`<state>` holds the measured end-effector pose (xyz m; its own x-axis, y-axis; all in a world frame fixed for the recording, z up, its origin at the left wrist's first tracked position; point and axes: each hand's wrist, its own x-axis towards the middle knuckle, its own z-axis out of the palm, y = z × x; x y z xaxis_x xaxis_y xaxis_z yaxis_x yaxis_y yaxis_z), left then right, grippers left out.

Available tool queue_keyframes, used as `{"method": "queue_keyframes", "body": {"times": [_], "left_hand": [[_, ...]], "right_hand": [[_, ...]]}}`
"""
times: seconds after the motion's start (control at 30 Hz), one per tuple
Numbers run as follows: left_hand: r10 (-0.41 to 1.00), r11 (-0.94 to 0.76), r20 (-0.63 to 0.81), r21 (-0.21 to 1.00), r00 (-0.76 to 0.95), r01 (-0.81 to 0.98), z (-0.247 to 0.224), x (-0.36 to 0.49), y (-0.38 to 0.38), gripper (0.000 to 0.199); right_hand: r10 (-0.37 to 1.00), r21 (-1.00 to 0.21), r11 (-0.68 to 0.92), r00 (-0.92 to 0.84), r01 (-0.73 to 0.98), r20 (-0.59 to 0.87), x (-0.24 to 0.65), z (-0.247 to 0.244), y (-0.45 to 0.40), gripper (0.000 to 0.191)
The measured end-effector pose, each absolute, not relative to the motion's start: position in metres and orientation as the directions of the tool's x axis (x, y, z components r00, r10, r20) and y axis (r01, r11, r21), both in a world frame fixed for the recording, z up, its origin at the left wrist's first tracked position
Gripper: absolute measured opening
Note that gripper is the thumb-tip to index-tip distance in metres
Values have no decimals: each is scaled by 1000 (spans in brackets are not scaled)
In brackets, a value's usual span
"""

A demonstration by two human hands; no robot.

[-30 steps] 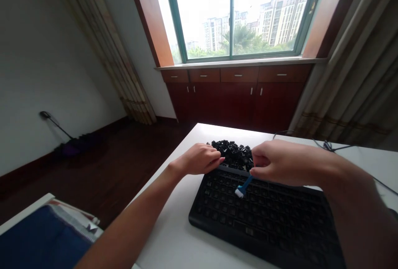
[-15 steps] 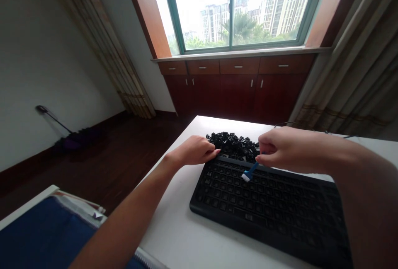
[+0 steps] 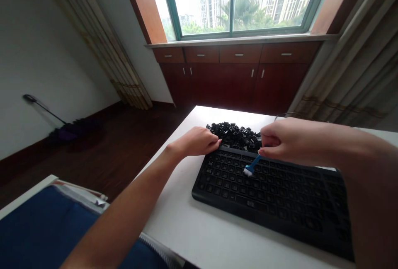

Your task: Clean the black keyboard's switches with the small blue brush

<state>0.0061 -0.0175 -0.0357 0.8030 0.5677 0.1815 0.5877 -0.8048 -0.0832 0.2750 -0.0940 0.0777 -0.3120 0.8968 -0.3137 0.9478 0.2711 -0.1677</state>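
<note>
Right hand (image 3: 292,141): fingers closed narrowly, pinching the handle of a slim blue-handled brush with white bristles (image 3: 254,164).
Brush position: it stood over the upper key rows, its long axis slanting from the pinch down and toward the person's left, with the bristles at the keys; the right hand was the nearer hand.
Left hand (image 3: 194,141): fingers curled and close together at the keyboard's far edge; whether they held anything could not be told.
Keyboard: a flat black computer keyboard (image 3: 267,190) lay between the hands' reach, on a white table (image 3: 183,215).
Heap: small black keycaps (image 3: 233,133) were piled just behind the keyboard.
Beyond: dark red wooden cabinets (image 3: 230,82) stood under a green-framed window (image 3: 236,3).
</note>
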Motion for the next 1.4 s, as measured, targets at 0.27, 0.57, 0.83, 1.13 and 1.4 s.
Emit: {"method": "queue_keyframes", "body": {"times": [0.27, 0.57, 0.83, 1.13, 1.4], "left_hand": [[585, -796, 174, -66, 792, 602, -37, 9, -18, 52], [583, -799, 169, -61, 795, 599, -39, 10, -17, 50], [574, -807, 229, -4, 786, 590, -38, 8, -16, 48], [557, -806, 219, -89, 801, 585, -22, 0, -20, 48], [561, -803, 260, -58, 786, 593, -17, -5, -27, 44]], "right_hand": [[942, -49, 298, -302, 953, -148, 263, 78, -91, 22], [925, -107, 277, -296, 955, -239, 255, 79, -105, 20], [915, -194, 374, -395, 907, -80, 244, 81, -112, 16], [869, -460, 469, -487, 754, 88, 265, 58, -155, 17], [814, -502, 568, -356, 652, 459, 277, 6, -162, 9]]}}
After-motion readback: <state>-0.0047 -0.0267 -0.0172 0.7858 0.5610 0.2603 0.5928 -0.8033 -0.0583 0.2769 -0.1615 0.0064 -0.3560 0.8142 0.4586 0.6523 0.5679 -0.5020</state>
